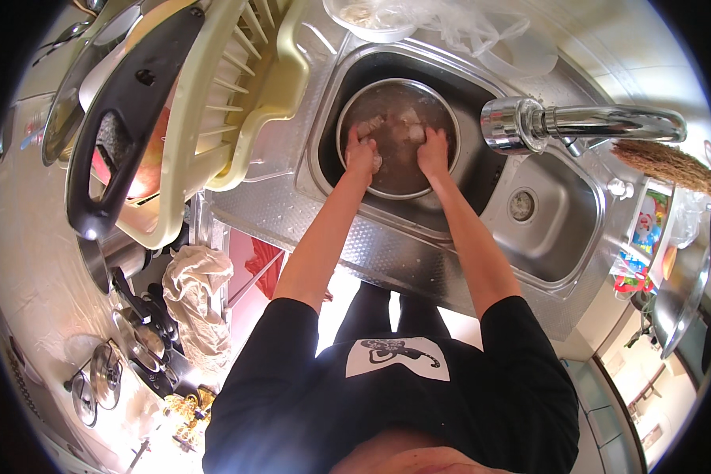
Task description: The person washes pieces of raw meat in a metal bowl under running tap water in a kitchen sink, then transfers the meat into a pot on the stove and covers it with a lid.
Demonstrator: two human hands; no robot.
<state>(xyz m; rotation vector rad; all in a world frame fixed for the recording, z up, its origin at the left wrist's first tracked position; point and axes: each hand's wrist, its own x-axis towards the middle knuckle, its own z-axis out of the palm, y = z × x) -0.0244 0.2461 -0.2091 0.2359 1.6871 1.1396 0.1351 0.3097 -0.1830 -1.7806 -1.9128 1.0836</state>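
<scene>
Both my hands are inside a round metal bowl (457,148) of cloudy brownish water, which sits in the larger basin of a steel sink (480,178). My left hand (361,155) is at the bowl's left side, its fingers curled about a pale chunk (377,162), perhaps meat. Just beyond its fingertips another pale piece (370,125) breaks the surface. On the right side of the bowl, my right hand (434,155) dips its fingers in beside more pale chunks (413,131). The murky water partly hides its fingertips, so its grip is unclear.
A chrome faucet (512,125) juts over the sink's divider, right of the bowl. The smaller basin (560,219) has a drain strainer (521,204). A cream dish rack (181,172) crowds the left, with a black-handled pan (118,118). Behind stand a white bowl (379,32) and plastic bags (468,23).
</scene>
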